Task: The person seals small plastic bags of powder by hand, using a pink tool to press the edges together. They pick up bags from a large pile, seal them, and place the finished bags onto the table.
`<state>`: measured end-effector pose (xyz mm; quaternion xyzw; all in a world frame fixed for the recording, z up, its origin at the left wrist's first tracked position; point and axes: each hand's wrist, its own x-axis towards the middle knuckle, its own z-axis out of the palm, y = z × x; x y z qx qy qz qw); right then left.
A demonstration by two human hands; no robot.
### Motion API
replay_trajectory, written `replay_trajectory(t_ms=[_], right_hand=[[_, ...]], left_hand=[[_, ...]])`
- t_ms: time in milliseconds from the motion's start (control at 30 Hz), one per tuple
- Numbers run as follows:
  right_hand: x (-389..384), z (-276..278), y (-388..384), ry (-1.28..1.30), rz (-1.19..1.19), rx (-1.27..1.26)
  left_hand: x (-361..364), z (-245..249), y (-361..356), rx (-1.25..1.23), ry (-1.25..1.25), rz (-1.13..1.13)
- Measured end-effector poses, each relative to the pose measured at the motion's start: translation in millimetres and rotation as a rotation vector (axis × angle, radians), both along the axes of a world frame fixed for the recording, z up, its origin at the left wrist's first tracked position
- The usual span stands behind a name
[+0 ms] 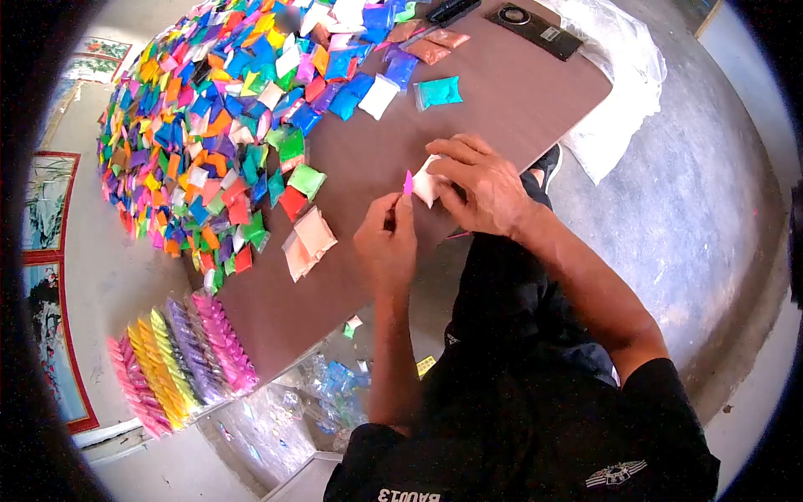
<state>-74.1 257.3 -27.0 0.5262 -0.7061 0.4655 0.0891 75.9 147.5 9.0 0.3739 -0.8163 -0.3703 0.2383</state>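
Note:
Over the brown table (360, 159), near its front edge, my left hand (389, 238) pinches a small magenta piece with a pointed tip (408, 182) between thumb and fingertips. Just right of it, the fingers of my right hand (483, 186) are closed on a small white packet (424, 184), partly covered by the hand. The magenta piece and the packet sit side by side, close together. Left of my hands lie two peach packets (314, 237), one overlapping the other. A teal packet (439, 93) rests farther back on the table.
A large heap of colourful small packets (209, 142) covers the table's left and back. Rows of twisted packs (180, 360) in pink, yellow and purple lie at the near left corner. A flat black item (535, 31) and white plastic sheeting (619, 92) are at right; clear wrappers (335, 389) lie below.

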Motion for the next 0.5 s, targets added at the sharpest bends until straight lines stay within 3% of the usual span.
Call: replay_trajectory(t_ms=[100, 300, 500], right_hand=[[-1.8, -0.5, -0.4, -0.017, 0.028, 0.027], [1.5, -4.8, 0.3, -0.044, 0.008, 0.038], [3.1, -11.2, 2.6, -0.013, -0.039, 0.036]], left_hand=[[-2.9, 5.1, 0.7, 0.137, 0.036, 0.027], [-3.1, -13.9, 0.7, -0.056, 0.12, -0.067], [-3.0, -20.6, -24.8, -0.146, 0.0, 0.002]])
